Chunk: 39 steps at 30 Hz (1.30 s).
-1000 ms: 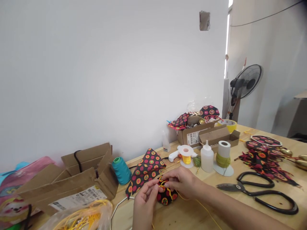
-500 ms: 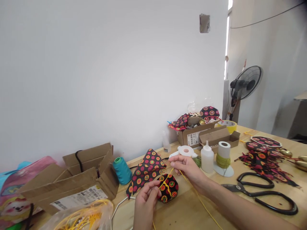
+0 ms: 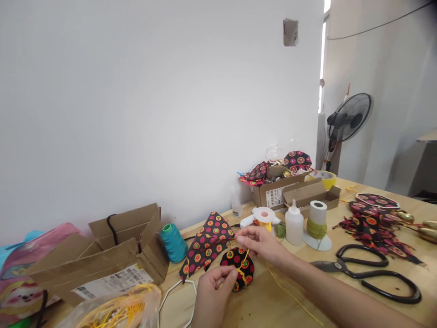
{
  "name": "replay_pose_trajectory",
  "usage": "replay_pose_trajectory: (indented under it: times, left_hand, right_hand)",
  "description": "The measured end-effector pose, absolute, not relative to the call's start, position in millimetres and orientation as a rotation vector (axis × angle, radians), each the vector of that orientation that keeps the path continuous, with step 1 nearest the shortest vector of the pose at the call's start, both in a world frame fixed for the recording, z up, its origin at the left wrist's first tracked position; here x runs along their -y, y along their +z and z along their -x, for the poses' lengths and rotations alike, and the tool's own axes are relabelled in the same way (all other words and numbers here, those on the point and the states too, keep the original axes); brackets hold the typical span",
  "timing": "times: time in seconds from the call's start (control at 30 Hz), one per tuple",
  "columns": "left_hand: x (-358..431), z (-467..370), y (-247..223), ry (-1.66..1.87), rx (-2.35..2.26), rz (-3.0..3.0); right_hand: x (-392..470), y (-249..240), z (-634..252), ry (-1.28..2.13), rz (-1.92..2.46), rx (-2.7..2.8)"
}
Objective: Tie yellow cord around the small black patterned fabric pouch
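While both hands work low near the middle of the wooden table (image 3: 341, 310), things sit like this:

Left hand (image 3: 213, 291): curled shut, pinching the near edge of the small round cloth piece (image 3: 238, 263).
Right hand (image 3: 261, 243): fingertips pinched shut on the yellow string (image 3: 244, 259), just past the cloth piece.
Cloth piece: black with bright dots, between the two hands, low over the table.
Far box (image 3: 273, 193): open cardboard, holding more dotted cloth and some shiny gold bits.
Flat box (image 3: 312, 192): open, just right of the far box; what is inside cannot be seen.
Left box (image 3: 99, 259): open cardboard with a black cord at its back flap.
Plastic bag (image 3: 116, 310): near left, full of yellow string.
White bottle (image 3: 294, 224): upright, right of the hands.
Scissors (image 3: 368, 273): big and black, flat on the right.
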<state>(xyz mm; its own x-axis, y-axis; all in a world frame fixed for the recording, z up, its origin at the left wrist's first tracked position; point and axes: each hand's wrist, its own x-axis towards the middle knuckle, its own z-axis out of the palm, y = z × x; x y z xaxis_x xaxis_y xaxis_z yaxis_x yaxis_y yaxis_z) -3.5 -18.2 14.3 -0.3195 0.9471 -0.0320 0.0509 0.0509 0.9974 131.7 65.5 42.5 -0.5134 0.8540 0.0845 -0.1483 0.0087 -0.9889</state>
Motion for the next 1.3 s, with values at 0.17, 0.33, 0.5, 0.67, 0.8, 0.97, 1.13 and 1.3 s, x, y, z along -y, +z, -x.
replay_pose_trajectory:
  times: [0.17,0.33,0.5,0.67,0.8,0.97,1.13,1.3]
  left_hand:
    - [19.2,3.4,20.8,1.411,-1.490,-1.092]
    - [19.2,3.6,21.4,1.420,-1.476,-1.061]
    - [18.2,3.5,21.0,1.397,-1.475,-1.053]
    - [16.9,3.0,21.6,1.418,-1.496,-1.057]
    - [16.8,3.0,22.1,1.417,-1.488,-1.025]
    - [17.0,5.4,22.0,1.418,-1.454,-0.993]
    - [17.2,3.5,22.2,1.468,-1.442,-0.978]
    - [15.9,2.7,22.3,1.496,-1.408,-0.922]
  right_hand:
    - [-56.9,41.2,-132.9,1.355,0.647,2.073]
    - [-61.2,31.0,-132.3,0.976,0.630,2.272]
    - [-63.0,23.9,-129.3,0.934,0.651,2.261]
    - [-61.9,23.1,-127.7,0.916,0.674,2.243]
    - [-59.3,25.3,-127.0,0.893,0.717,2.201]
    - [-55.1,27.3,-123.7,0.881,0.695,2.067]
    - [-57.7,26.8,-121.4,1.038,0.711,1.938]
    - [-59.7,27.3,-123.0,1.204,0.752,1.869]
